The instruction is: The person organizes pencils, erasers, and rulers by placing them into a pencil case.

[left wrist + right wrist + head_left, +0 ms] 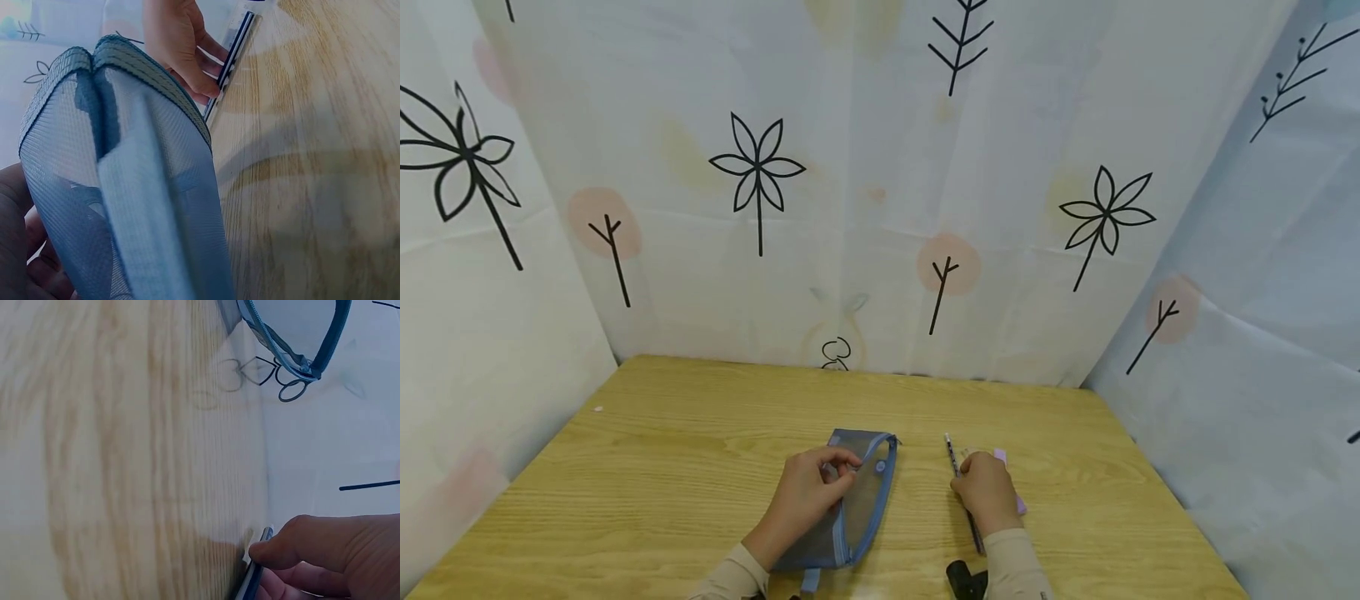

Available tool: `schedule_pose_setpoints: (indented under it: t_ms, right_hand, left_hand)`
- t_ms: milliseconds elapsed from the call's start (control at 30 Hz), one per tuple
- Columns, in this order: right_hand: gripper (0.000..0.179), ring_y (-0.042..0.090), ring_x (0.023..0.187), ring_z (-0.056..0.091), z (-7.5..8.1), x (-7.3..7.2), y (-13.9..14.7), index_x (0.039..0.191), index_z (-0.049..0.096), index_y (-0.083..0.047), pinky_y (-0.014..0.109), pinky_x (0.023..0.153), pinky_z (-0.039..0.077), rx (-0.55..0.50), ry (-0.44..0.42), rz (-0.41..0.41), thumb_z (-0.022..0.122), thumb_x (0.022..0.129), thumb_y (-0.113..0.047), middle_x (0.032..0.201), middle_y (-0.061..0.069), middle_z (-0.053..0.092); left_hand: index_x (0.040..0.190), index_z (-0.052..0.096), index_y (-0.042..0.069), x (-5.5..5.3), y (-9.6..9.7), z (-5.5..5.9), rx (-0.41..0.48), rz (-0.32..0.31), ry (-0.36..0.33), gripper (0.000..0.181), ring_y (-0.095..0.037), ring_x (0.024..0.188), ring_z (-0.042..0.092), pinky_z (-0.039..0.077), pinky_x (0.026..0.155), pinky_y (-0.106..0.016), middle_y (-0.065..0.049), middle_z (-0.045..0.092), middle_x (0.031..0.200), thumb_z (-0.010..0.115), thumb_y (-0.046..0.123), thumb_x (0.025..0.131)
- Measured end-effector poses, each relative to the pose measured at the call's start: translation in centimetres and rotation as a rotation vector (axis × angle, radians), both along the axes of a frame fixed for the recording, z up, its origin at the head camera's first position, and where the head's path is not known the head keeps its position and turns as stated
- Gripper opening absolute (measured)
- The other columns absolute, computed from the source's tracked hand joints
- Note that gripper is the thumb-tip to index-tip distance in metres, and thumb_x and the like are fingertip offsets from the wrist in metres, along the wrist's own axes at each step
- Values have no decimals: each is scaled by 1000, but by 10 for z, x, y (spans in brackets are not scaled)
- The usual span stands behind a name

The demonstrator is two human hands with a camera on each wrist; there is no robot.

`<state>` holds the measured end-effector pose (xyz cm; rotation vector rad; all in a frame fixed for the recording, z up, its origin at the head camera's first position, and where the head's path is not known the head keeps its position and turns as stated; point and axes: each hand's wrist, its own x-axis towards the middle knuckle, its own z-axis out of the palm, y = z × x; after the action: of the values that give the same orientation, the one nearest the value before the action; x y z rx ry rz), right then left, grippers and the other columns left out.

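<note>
A blue-grey mesh pencil case point(886, 500) with a blue zipper stands unzipped on the table, its mouth gaping to the right. My left hand point(805, 500) grips its near-left edge, thumb and forefinger bent together at the rim; some of those fingers are behind the mesh point(144, 206) in the left wrist view. To the right, my right hand point(991, 492) pinches a dark patterned pencil point(952, 454) between thumb and fingers, low over the tabletop. The pencil point(253, 578) also shows under the thumb in the right wrist view. A purple strip-like item point(1000, 456) is partly hidden beneath that hand.
The wood-grain table point(700, 442) ends at a printed white curtain point(850, 275) behind, with more curtain at both sides. A black object point(964, 579) is beside the right sleeve. A small white scrap point(598, 409) lies at the far left.
</note>
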<state>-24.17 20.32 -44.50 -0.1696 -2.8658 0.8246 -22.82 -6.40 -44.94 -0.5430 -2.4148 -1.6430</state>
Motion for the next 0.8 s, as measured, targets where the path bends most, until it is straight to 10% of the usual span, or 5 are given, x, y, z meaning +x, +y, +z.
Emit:
schedule_pose_setpoints:
  t_ms: [400,800]
  right_hand:
    - [18,16,57,59,0,-1,2,99,67,9,32,51,57,-393,-130,36,67,86,-3,74,11,64]
    - [28,15,63,62,6,2,-4,108,64,11,35,57,59,-547,-124,91,65,85,-6,88,13,65]
  left_hand:
    - [95,73,6,-1,-1,0,4,-4,-6,14,-8,43,55,48,40,-25,2,62,73,67,0,84]
    - [95,74,8,1,0,1,-6,19,-34,14,-7,45,54,50,41,-25,3,62,75,67,2,84]
